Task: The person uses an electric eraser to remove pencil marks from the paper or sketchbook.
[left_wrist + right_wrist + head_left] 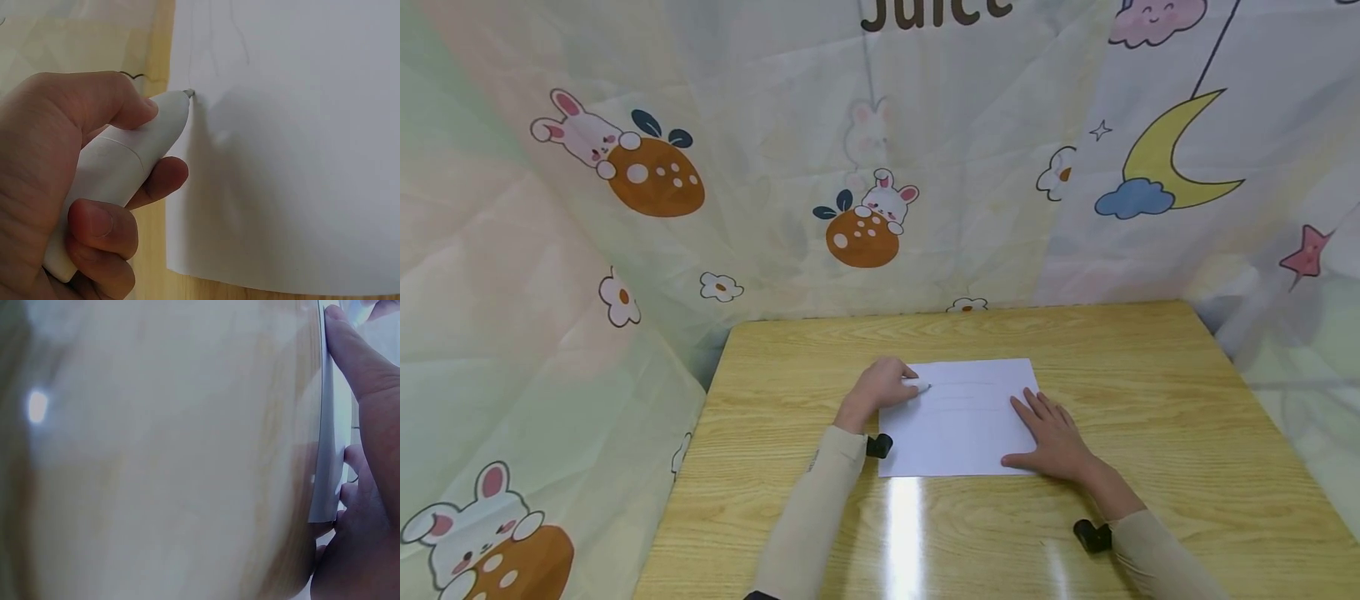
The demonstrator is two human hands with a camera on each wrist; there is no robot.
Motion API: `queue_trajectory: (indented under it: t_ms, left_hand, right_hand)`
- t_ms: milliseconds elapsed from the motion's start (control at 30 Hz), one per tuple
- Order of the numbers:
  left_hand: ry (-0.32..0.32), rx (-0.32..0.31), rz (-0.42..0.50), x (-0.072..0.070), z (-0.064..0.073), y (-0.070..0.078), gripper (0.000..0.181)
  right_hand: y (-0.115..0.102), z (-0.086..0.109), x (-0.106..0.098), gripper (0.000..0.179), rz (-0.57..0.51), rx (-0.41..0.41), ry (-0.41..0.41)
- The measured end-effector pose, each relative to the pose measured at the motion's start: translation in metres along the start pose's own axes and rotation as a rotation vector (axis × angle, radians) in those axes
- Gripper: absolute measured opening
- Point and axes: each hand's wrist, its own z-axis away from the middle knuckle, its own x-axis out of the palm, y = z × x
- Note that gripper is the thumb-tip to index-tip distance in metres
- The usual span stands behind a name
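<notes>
My left hand [882, 388] grips a thick white pen [122, 164], thumb and fingers curled round its body. The pen's metal tip [189, 93] is right at the surface of a white sheet of paper [955, 446], near its left side. Several thin pencil-grey lines [240, 37] run across the upper part of the sheet. On the paper's right edge rests my right hand [1054, 439], fingers spread and straight. In the right wrist view the thumb of the right hand [378, 419] lies along the sheet's edge.
The sheet lies on a light wooden table [775, 500] with a bright reflection near its front. Behind and beside the table hangs a printed cloth [760, 208] with rabbits and a moon. Small black wrist cameras [1093, 536] sit by both sleeves.
</notes>
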Motion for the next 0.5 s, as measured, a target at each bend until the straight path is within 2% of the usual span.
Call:
queue_trajectory:
  t_ms: [133,500]
  left_hand:
    - [0.005,-0.001,0.0,-0.002,0.001,0.003,0.029]
    - [0.008,-0.04,0.043,-0.006,0.007,-0.002,0.029]
  right_hand:
    - [-0.001,-0.002,-0.002,0.11,0.009,-0.003,0.001]
    - [-0.013,-0.006,-0.014,0.107,0.072,0.004,-0.025]
